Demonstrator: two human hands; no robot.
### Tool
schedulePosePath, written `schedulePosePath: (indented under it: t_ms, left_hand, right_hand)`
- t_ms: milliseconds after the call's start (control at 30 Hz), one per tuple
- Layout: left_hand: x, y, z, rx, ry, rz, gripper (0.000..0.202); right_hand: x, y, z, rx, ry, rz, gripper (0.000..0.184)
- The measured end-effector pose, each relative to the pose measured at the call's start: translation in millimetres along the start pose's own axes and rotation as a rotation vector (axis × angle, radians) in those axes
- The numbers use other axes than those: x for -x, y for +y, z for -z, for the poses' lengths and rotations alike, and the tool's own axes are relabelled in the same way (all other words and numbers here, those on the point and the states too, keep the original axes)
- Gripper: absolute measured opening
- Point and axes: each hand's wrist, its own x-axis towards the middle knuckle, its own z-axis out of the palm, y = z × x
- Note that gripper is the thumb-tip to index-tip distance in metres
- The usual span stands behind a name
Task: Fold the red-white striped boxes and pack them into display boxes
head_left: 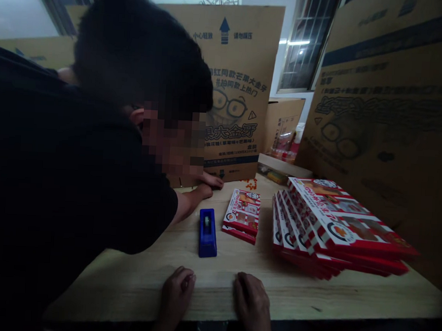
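My left hand (177, 294) rests on the near part of the table with its fingers curled in, and nothing shows in it. To its right, my right hand (254, 301) lies on the tabletop, fingers bent and held together, with no object visible in it. Beyond my left hand stands a blue tape dispenser (207, 236), which neither hand touches. Two red-and-white printed boxes (241, 211) lie stacked behind and right of the dispenser. A taller, slanting stack of larger red-and-white boxes (346, 221) is on the right.
A person in a dark shirt (130, 200) leans over the table from the left, hands near a large cardboard carton (245, 53). Another carton (387, 105) rises on the right. Small orange pieces (250, 184) lie on the wooden table (133, 289) behind the small boxes.
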Motion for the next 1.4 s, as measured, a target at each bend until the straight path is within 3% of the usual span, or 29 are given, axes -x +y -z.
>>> schedulePosePath:
  t_ms: [1400]
  left_hand:
    - [-0.1,-3.2,1.5,-0.065,-0.030,-0.008,0.024]
  right_hand:
    - [-3.2,-4.7,3.2,0.000,-0.009,0.001,0.014]
